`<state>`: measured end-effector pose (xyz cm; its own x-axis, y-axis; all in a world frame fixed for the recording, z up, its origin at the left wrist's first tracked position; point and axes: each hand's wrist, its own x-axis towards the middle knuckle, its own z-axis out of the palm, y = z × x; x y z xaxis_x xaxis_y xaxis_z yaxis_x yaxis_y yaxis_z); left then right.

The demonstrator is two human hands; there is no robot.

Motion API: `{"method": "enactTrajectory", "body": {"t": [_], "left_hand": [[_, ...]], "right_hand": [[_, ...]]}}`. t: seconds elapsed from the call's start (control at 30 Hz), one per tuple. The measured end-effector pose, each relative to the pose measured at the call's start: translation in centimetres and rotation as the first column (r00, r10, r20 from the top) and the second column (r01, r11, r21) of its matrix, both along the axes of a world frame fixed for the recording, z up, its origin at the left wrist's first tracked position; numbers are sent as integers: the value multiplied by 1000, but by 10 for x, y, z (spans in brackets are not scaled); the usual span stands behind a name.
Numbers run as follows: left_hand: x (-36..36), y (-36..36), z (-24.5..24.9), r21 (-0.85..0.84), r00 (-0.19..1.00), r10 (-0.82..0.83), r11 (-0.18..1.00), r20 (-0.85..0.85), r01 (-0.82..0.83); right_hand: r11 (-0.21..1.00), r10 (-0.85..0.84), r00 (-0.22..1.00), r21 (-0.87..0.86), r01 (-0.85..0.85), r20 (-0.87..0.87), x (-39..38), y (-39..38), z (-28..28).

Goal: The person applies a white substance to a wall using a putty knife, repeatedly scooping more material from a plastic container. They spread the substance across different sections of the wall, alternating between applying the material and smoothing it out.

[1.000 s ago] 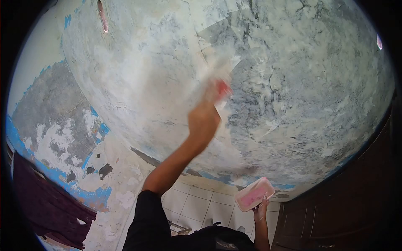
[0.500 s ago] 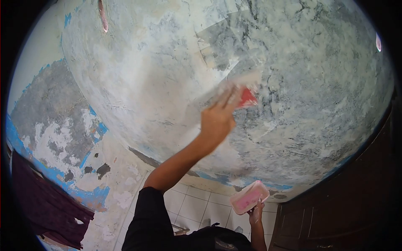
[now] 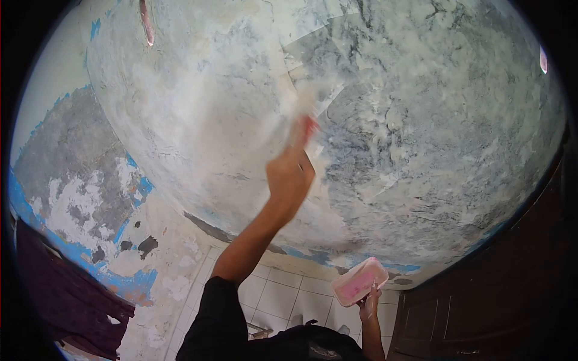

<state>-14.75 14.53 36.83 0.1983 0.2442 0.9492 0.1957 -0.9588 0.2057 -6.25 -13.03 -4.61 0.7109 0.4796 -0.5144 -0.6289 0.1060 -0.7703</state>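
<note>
Well clear of the tray rim [image 3: 343, 296], left hand [image 3: 291, 175] with red tool [image 3: 310, 127]

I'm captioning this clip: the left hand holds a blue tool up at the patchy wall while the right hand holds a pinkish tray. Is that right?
Not quite: the head view shows red, not blue, on the tool in the left hand. The rest stands: it is up at the patchy wall, and the right hand holds the pinkish tray.

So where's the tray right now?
The tray is low, right of centre in the head view: in the right hand, seen over the floor, left of the dark woodwork.
</note>
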Motion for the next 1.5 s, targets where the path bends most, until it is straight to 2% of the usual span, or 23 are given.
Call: {"method": "enactTrajectory", "body": {"t": [0.03, 0.13, 0.17, 0.23, 0.33, 0.47, 0.57, 0.6, 0.7, 0.73, 0.8, 0.83, 0.93, 1.03, 1.1, 1.13, 1.23, 1.27, 1.33, 1.43, 1.5], "left_hand": [[3, 10, 16, 88, 986, 109, 989, 128, -121], [16, 22, 38, -77, 966, 257, 964, 34, -254], [34, 28, 29, 45, 946, 325, 945, 21, -325], [59, 15, 13, 146, 917, 394, 913, -70, -381], [59, -8, -11, 311, 949, 261, 930, -179, -197], [26, -6, -34, 294, 893, 78, 954, -444, 63], [11, 13, -16, 369, 966, 136, 928, -219, -48], [11, 26, -8, 398, 972, 201, 907, -118, -139], [29, 55, -16, 429, 871, 443, 843, -212, -324], [35, 56, -36, 451, 851, 437, 847, -290, -281], [28, 41, -72, 408, 880, 302, 903, -368, -139], [23, 31, -80, 385, 883, 230, 921, -409, -61], [-2, 18, -80, 260, 894, 90, 965, -439, 31], [-12, 25, -41, 37, 994, 0, 999, -105, 4], [-14, 26, 7, -76, 992, 56, 996, 110, -48], [-8, 39, 19, -13, 976, 154, 988, 157, -154], [26, 34, 8, -44, 916, 370, 924, -154, -381], [34, 26, -1, 129, 943, 320, 943, -87, -308], [42, 4, -27, 247, 945, 235, 953, -228, -178], [31, -12, -50, 209, 913, 38, 976, -405, 52], [24, -11, -38, 209, 956, 49, 978, -288, 13]], "right_hand": [[1000, 14, 1000, -5, -14, -3, 0, 0, -1], [1000, 16, 1000, -7, -16, 4, -3, 2, -1], [1000, 10, 1000, -3, -10, 11, -4, 4, 0], [1000, 22, 1000, -3, -22, 6, -7, 8, 8], [1000, 30, 999, 0, -30, 14, -5, 10, 1], [999, 34, 999, 4, -35, 38, -5, 8, -1], [1000, 17, 1000, 17, -17, 9, -4, 9, 3], [1000, 28, 1000, 15, -28, 11, -3, 9, 3], [999, 50, 999, 1, -50, 19, -2, 10, 2], [999, 49, 999, -6, -48, 22, -2, 12, 0], [999, 43, 998, -3, -43, 39, 2, 15, 2], [999, 41, 998, 6, -41, 47, 2, 18, 5], [999, 41, 998, 12, -41, 43, -8, 18, 9], [998, 57, 998, -7, -57, 30, -6, 19, 12], [997, 76, 997, -23, -76, 17, -7, 18, 11], [996, 85, 996, -26, -85, 14, -7, 18, 9], [997, 77, 997, -22, -76, 12, -7, 20, 5], [997, 70, 998, -19, -70, 10, -8, 20, 4], [996, 91, 995, -20, -90, 29, -8, 20, 6], [996, 91, 995, -6, -91, 34, -12, 19, 6], [997, 82, 996, 5, -82, 34, -6, 22, 9]]}}
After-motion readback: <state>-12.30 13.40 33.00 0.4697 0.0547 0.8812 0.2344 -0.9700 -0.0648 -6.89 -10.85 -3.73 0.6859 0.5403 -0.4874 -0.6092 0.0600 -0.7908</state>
